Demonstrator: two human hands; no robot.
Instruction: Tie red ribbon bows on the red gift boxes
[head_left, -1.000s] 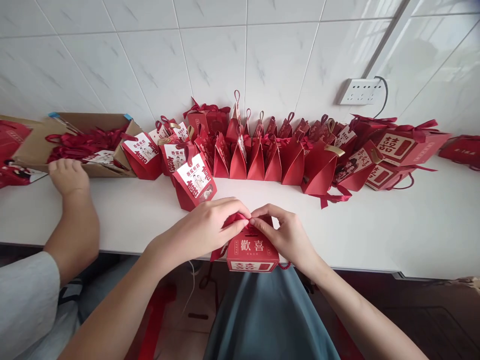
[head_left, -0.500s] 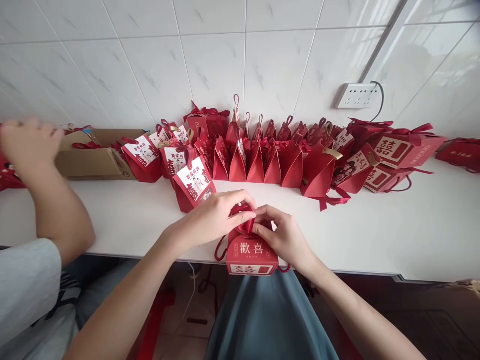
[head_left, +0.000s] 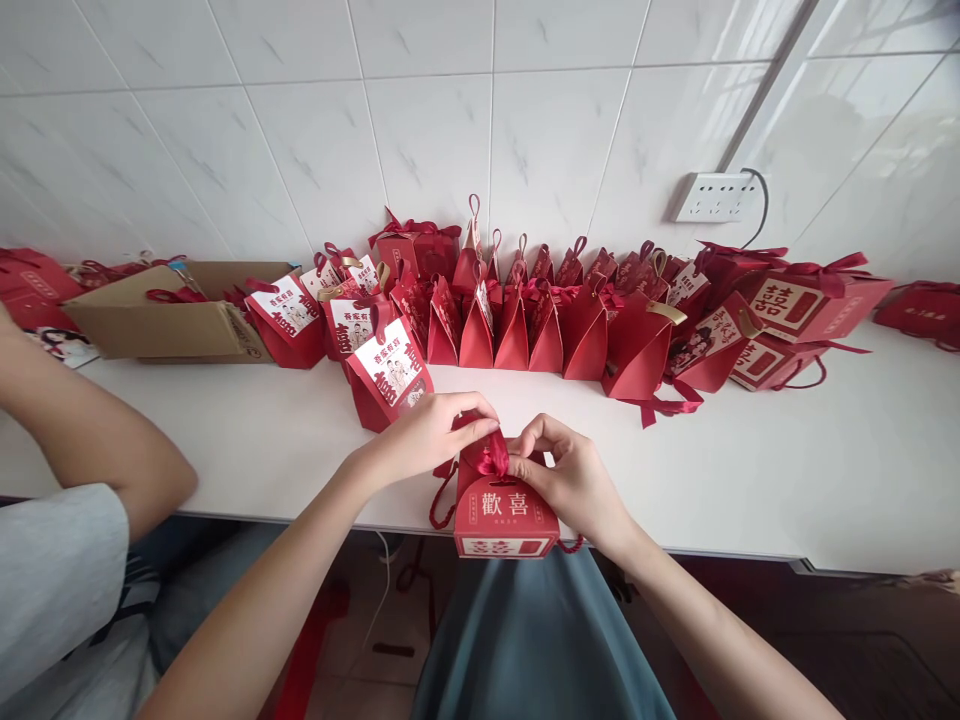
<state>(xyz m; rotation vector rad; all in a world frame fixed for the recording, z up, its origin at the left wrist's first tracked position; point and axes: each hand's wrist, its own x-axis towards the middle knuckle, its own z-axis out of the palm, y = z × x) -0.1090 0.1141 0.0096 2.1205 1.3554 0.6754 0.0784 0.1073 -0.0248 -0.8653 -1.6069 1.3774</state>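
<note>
A small red gift box [head_left: 504,515] with white characters on its front sits at the near edge of the white table [head_left: 787,470]. A dark red ribbon [head_left: 493,456] crosses its top, and loose ends hang down its left side. My left hand [head_left: 427,435] pinches the ribbon from the left with closed fingers. My right hand [head_left: 564,472] pinches it from the right, fingers curled over the box top. The two hands almost touch above the box.
Several finished red gift bags and boxes [head_left: 525,315] line the tiled wall. An open cardboard carton [head_left: 161,315] holding red ribbons sits at the left. Another person's arm [head_left: 90,425] in a grey sleeve reaches in at the left. A white wall socket [head_left: 712,195] is mounted at the right.
My hands have worked the ribbon tighter on the box top, and loose ends now hang at its left. The other person's hand has lifted off the table and gone out of view.
</note>
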